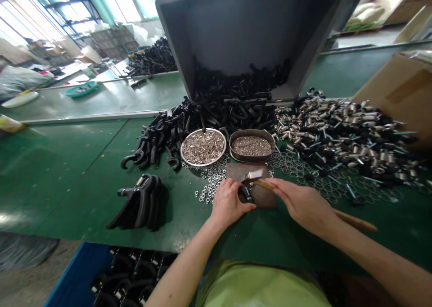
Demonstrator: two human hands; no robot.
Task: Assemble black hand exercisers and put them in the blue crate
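My right hand point(305, 204) is closed round the wooden handle of a hammer point(356, 220), gripping close to its head. The hammer's metal head is over a flat metal plate point(266, 196) on the green bench. With thumb and fingers my left hand point(229, 201) holds a small black curved part point(246, 193) against that plate, just beside the hammer head. Part of the black piece is hidden by my fingers and the hammer. Several small metal rings point(211, 181) are scattered to the left of the plate.
Behind the plate stand a round dish of metal pins point(182, 156) and an oval tin of small metal bits point(251, 157). Black parts point(158, 133) and metal-sleeved parts point(337, 131) lie heaped around. Stacked black pieces point(143, 203) stand left; a grey bin point(249, 28) leans behind; a blue crate point(69, 275) sits below.
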